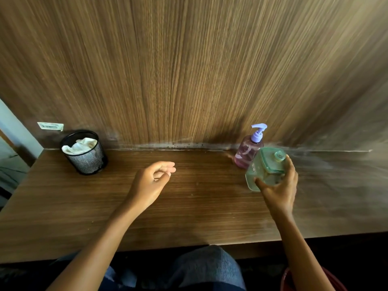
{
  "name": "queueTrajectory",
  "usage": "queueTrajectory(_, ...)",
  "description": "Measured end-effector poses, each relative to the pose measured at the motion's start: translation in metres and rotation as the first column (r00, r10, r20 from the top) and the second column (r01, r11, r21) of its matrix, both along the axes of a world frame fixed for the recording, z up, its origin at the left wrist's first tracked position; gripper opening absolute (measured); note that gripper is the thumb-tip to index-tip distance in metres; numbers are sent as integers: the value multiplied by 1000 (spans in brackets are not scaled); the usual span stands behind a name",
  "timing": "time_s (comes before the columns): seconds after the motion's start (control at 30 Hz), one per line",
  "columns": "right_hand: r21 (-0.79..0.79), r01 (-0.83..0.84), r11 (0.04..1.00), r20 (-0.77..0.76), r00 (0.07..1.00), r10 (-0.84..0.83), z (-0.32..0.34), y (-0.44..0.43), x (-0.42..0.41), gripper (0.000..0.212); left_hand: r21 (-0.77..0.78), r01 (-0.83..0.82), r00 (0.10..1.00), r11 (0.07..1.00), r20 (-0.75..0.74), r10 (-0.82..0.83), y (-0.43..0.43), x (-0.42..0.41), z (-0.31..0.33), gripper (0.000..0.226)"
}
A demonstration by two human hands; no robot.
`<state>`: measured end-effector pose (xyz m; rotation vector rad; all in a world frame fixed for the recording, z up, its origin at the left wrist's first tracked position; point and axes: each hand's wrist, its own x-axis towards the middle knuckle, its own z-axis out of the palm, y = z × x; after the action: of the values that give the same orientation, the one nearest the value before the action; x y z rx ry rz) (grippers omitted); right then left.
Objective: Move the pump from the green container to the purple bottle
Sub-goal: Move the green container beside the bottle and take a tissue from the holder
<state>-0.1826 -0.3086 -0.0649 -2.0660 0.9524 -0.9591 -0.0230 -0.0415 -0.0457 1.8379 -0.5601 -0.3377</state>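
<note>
Wood-grain panelling is rising behind a brown surface point(189, 206) of the same tone, and both hands are working over it. On the right hand point(280, 189) the fingers point(290, 164) are wrapping around the green container point(265, 171), thumb at its lower edge and the others curling over its far shoulder, tilting it so that its bare threaded neck is pointing up and away. That neck is carrying no pump, so the hold looks like one for setting the container aside. Just beyond those fingers, half hidden by the container, the purple bottle point(245, 152) is standing upright against the wall with the lilac pump point(258, 132) sitting in its neck, spout pointing right; the transfer is looking done, though whether the collar is screwed tight is not clear. The bottle is clear pink-violet with liquid low inside. The left hand point(150, 181) is hovering well to the left of all this, its fingers point(168, 165) loosely curled and gripping nothing. Farther left, a black mesh cup point(86, 153) is holding a pale cloth.
</note>
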Motion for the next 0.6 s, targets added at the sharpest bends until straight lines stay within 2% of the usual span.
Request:
queueTrajectory(0.17,26,-28,999,-7,1000,28,-7,0,0,105,27,-4,1000,1000,12,4,0,0,-1,27)
queueTrajectory(0.27,-10,-67,998,-46,997,67,-14,1,-1,107,38,2,1000,999,13,-3,1,1,-2,27)
queueTrajectory(0.47,-6,-54,999,-81,995,54,-11,6,-1,116,59,14,1000,998,11,-14,3,1,-2,26)
queueTrajectory(0.53,-25,-14,1000,-95,995,12,-3,11,-3,120,65,15,1000,998,11,-15,6,1,-1,26)
queueTrajectory(0.6,-150,86,985,-91,991,-100,10,20,-9,109,73,1,1000,997,18,-2,12,2,2,26)
